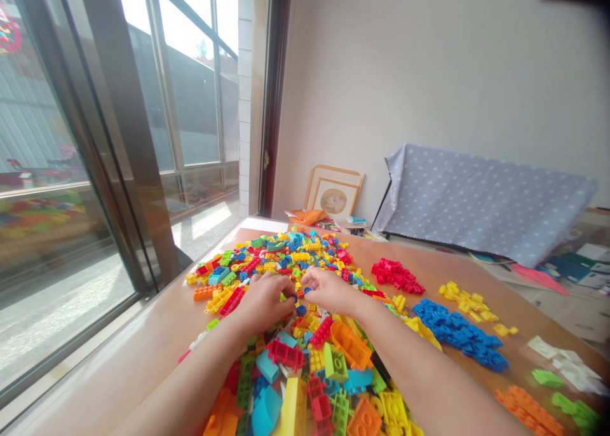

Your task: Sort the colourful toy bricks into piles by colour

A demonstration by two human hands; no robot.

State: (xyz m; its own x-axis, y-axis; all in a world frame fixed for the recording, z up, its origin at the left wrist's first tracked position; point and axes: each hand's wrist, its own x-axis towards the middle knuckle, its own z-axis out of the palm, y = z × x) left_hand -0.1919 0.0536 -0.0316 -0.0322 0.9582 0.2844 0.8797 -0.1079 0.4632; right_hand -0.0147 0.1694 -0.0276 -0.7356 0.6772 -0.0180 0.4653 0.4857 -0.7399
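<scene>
Your left hand (264, 299) and right hand (328, 290) meet over the mixed brick pile (286, 309) on the table (143, 353) — fingers curled, pinching small bricks, a blue one (307, 290) at your right fingertips.

Both forearms leave the bottom edge, and the left hand (264, 302) and right hand (328, 290) cover the bricks beneath them, so what the fingertips pinch between them is too small to identify. The mixed brick pile (295, 334) is cut off at the bottom edge, as are the orange bricks (528, 410) and green bricks (572, 410) at the lower right. A dotted grey cloth (481, 201) hides whatever it drapes, and the papers (579, 261) beyond it are blurred.
</scene>
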